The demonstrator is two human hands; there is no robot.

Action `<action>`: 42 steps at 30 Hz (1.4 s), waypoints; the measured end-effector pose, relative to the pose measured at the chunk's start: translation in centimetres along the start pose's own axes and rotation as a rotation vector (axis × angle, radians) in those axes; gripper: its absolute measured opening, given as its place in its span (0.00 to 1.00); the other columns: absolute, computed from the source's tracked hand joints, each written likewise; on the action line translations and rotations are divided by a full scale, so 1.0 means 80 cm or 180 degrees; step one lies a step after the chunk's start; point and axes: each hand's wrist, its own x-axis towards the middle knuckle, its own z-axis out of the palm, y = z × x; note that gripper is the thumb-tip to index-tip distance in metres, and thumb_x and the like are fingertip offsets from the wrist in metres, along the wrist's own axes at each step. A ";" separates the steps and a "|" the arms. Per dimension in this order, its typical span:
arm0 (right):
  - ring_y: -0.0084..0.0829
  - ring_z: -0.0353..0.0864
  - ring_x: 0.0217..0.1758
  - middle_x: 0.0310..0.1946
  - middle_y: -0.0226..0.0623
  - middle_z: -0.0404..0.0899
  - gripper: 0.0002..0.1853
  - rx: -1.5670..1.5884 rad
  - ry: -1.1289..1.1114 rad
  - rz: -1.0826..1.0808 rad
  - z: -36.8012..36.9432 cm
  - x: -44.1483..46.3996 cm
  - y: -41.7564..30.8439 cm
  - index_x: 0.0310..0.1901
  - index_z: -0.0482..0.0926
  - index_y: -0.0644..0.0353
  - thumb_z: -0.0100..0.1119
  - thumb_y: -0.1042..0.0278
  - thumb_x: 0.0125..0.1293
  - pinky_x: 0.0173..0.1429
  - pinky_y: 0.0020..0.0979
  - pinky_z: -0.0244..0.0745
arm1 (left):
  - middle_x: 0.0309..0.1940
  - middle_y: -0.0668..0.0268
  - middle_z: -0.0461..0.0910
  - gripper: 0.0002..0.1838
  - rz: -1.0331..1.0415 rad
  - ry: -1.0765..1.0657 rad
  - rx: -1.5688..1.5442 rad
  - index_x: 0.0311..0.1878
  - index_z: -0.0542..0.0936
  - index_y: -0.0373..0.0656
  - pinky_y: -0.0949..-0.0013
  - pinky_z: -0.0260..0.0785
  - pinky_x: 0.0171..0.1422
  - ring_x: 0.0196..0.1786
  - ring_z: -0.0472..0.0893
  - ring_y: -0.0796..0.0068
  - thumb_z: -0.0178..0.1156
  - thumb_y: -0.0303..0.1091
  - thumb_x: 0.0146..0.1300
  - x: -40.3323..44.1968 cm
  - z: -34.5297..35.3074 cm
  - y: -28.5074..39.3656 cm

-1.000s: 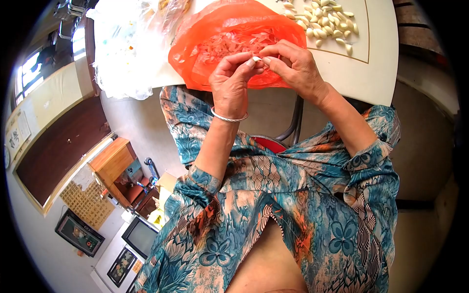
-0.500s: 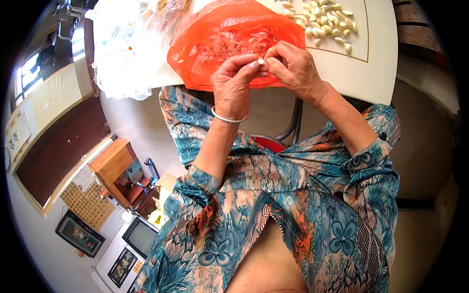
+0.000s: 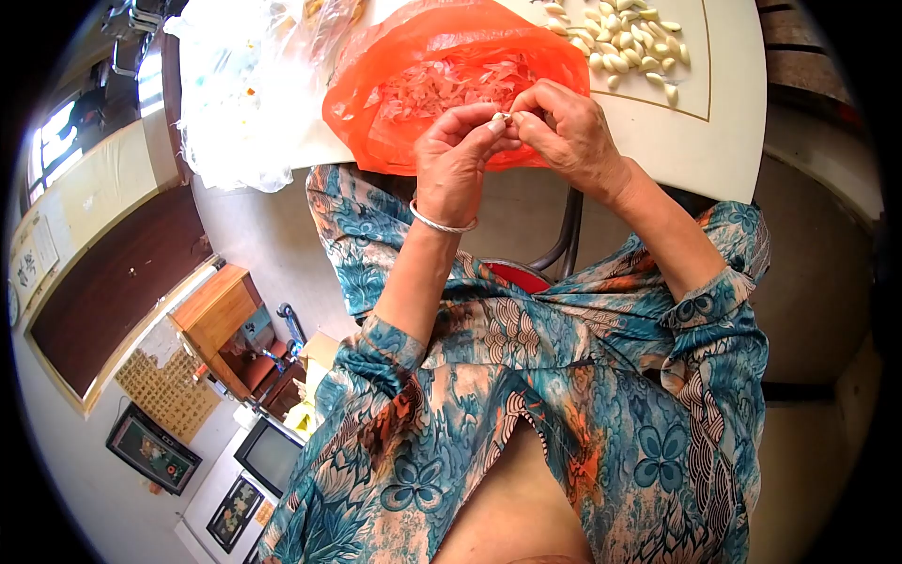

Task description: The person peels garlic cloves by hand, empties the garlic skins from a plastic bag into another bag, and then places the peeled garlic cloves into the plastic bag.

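Note:
My left hand (image 3: pixel 456 160), with a silver bangle at its wrist, pinches a small white garlic clove (image 3: pixel 503 117) between thumb and fingers. Meeting it at the clove is my right hand (image 3: pixel 568 136), its thumb and forefinger pressed together at the clove's end. The fingers hide most of the clove. Both hands are over the near side of a red plastic bag (image 3: pixel 366 56), spread wide on the table. Thin papery garlic skins (image 3: pixel 442 86) fill its middle. Just beyond my right hand lies a loose pile of peeled garlic cloves (image 3: pixel 625 39).
The white table (image 3: pixel 723 113) ends just in front of my lap, with a brown line along its border. Clear and white plastic bags (image 3: pixel 235 103) hang over its left edge. A dark metal leg (image 3: pixel 567 235) stands below. Wooden furniture (image 3: pixel 221 315) is off to the left.
My left hand has shifted slightly to the right, and its thumb now covers more of the clove. The right hand stays almost where it was.

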 end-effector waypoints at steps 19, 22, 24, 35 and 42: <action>0.33 0.78 0.28 0.25 0.38 0.75 0.04 -0.0003 0.0202 0.0005 -0.010 0.007 -0.008 0.31 0.77 0.64 0.56 0.73 0.60 0.33 0.30 0.72 | 0.38 0.56 0.79 0.12 -0.0316 -0.0325 -0.0695 0.51 0.73 0.33 0.68 0.76 0.44 0.38 0.80 0.67 0.49 0.27 0.67 0.000 -0.010 0.001; 0.29 0.77 0.28 0.26 0.37 0.75 0.03 0.0162 0.0132 0.0040 -0.012 0.007 -0.014 0.32 0.77 0.64 0.57 0.74 0.59 0.34 0.27 0.72 | 0.38 0.54 0.80 0.13 -0.0226 -0.0253 -0.0576 0.52 0.73 0.32 0.68 0.76 0.44 0.37 0.81 0.67 0.50 0.26 0.66 -0.002 -0.004 0.002; 0.27 0.77 0.28 0.27 0.37 0.76 0.03 0.0243 -0.0003 0.0018 -0.013 0.007 -0.015 0.33 0.78 0.65 0.57 0.75 0.58 0.34 0.26 0.72 | 0.38 0.54 0.80 0.13 -0.0173 -0.0232 -0.0495 0.52 0.73 0.31 0.68 0.76 0.45 0.38 0.81 0.67 0.50 0.26 0.66 -0.004 -0.001 0.003; 0.22 0.77 0.29 0.28 0.36 0.78 0.05 0.0518 -0.0392 0.0200 -0.011 0.003 -0.017 0.35 0.79 0.66 0.58 0.74 0.58 0.34 0.25 0.73 | 0.38 0.54 0.79 0.10 0.0022 -0.0253 -0.0465 0.47 0.73 0.31 0.66 0.77 0.45 0.37 0.81 0.65 0.52 0.22 0.64 -0.004 -0.003 -0.002; 0.19 0.77 0.30 0.26 0.33 0.78 0.07 0.0834 -0.0589 0.0553 -0.014 0.004 -0.015 0.35 0.78 0.67 0.58 0.72 0.59 0.34 0.22 0.73 | 0.37 0.54 0.79 0.08 0.0066 -0.0279 -0.0288 0.46 0.74 0.31 0.65 0.78 0.45 0.37 0.82 0.64 0.51 0.23 0.65 -0.005 -0.003 0.000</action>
